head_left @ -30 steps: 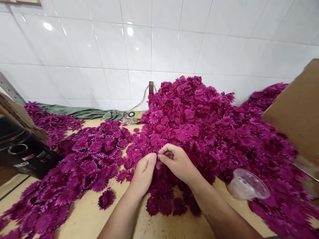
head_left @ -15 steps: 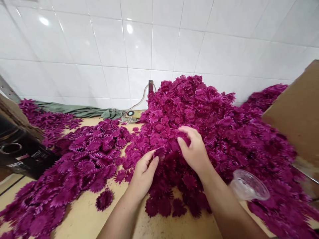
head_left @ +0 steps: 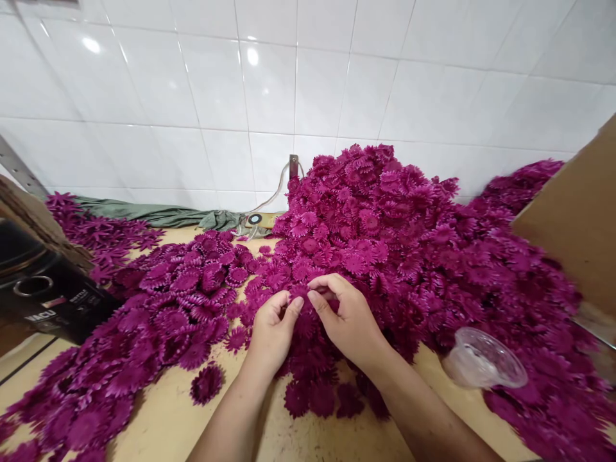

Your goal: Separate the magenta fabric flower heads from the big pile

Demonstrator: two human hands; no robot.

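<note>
The left hand and the right hand meet fingertip to fingertip at the foot of a big heap of magenta flower heads. Both are pinched together on one small flower head, which lies at twelve o'clock of the left hand and nine o'clock of the right thumb, touching the heap's lower edge. How firm each pinch is cannot be told, as the fingers hide most of the piece.

The flower head looks like thin moulded or cloth petal layers: very light, soft and springy, likely to bend, not break. Its fringed rim would crumple or snag on its neighbours, so the centre is probably the surest hold, taken between thumb and forefinger. The loose heap may slide if it is disturbed low down.

At nine o'clock of the hands a flatter spread of flower heads covers the bench; a lone one lies at seven o'clock. A clear plastic cup lies tipped at four o'clock of the right hand.
</note>
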